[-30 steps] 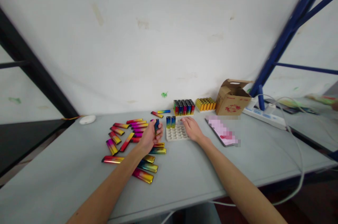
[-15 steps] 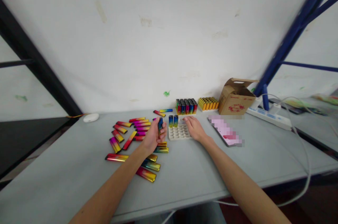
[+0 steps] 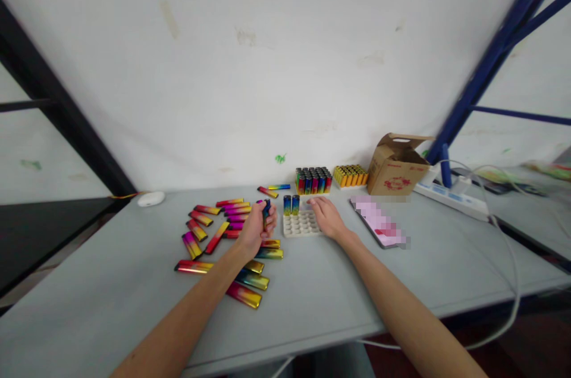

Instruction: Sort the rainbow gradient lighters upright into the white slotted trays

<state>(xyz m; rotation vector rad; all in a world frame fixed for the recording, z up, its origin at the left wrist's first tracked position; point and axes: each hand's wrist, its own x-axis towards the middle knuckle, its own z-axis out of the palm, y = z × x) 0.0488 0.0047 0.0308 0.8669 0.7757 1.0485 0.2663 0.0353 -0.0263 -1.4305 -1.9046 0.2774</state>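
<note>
In my left hand (image 3: 257, 228) a blue lighter (image 3: 266, 215) with a dark top stands roughly upright, the fingers wrapped round it. To its right lies a white tray (image 3: 292, 233) with rows of round holes. Two blue-and-yellow lighters (image 3: 291, 205) stand side by side in its back left corner. My right hand (image 3: 328, 216) is on the tray's right side, closed at its edge; some fingertips are hard to make out. Around and under my left forearm, several loose lighters (image 3: 217, 238) in red, purple, yellow and blue lie on the table.
Behind the tray stands a block of upright multicoloured lighters (image 3: 313, 180), beside a tray of yellow ones (image 3: 351, 176). An open cardboard box (image 3: 395, 173), a phone (image 3: 377, 223) and a power strip (image 3: 452, 199) are on the right. A white case (image 3: 151, 199) lies at the back left.
My left hand, with the blue lighter in it, has shifted slightly left and turned a little. The view has drifted slightly; the right hand stays at the tray.
</note>
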